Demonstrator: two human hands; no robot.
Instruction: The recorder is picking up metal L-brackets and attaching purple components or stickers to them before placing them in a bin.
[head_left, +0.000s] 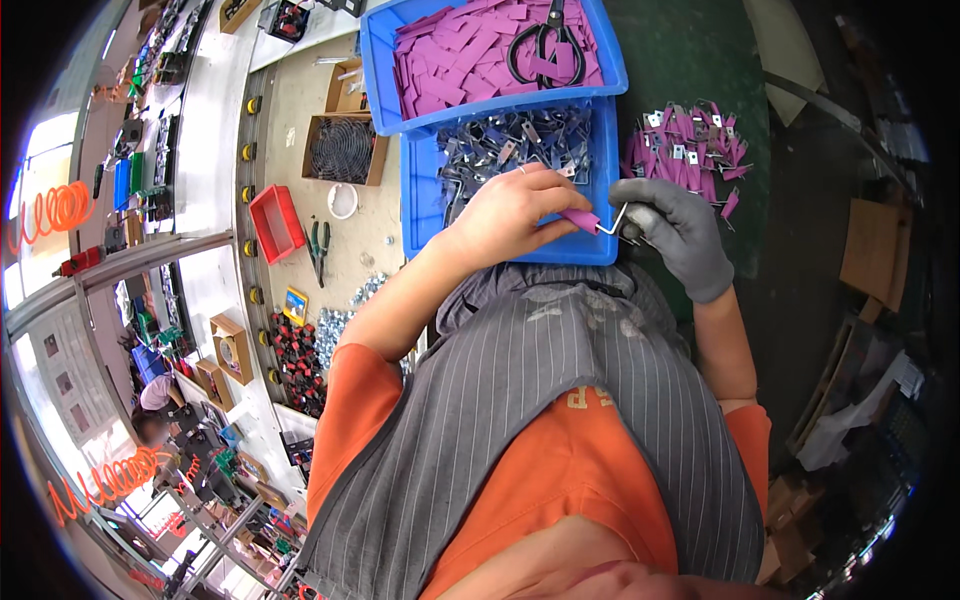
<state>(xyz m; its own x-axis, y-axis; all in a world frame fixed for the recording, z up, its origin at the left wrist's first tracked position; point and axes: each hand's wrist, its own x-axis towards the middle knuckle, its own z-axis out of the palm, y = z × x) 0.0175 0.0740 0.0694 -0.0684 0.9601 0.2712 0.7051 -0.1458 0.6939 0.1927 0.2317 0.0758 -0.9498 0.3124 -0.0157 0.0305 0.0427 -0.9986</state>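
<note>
My bare left hand (515,212) pinches a short pink sleeve (579,218) between thumb and fingers. From its end sticks a bent metal piece (613,222), gripped by my right hand (683,238) in a grey glove. Both hands are over the near edge of a blue bin (424,205) of loose metal tab pieces (515,140), close to my lap. Behind it, a second blue bin (377,65) contains many flat pink sleeves (450,55) and black-handled scissors (545,55). To the right lies a pile of metal tabs with pink sleeves (690,150).
Left of the bins are a cardboard box of dark coils (345,150), a white ring (343,201), a red tray (277,225), pliers (318,252), small metal parts (335,328) and red-black parts (295,350). Another person (160,395) is at far left, near orange coiled hoses (115,480).
</note>
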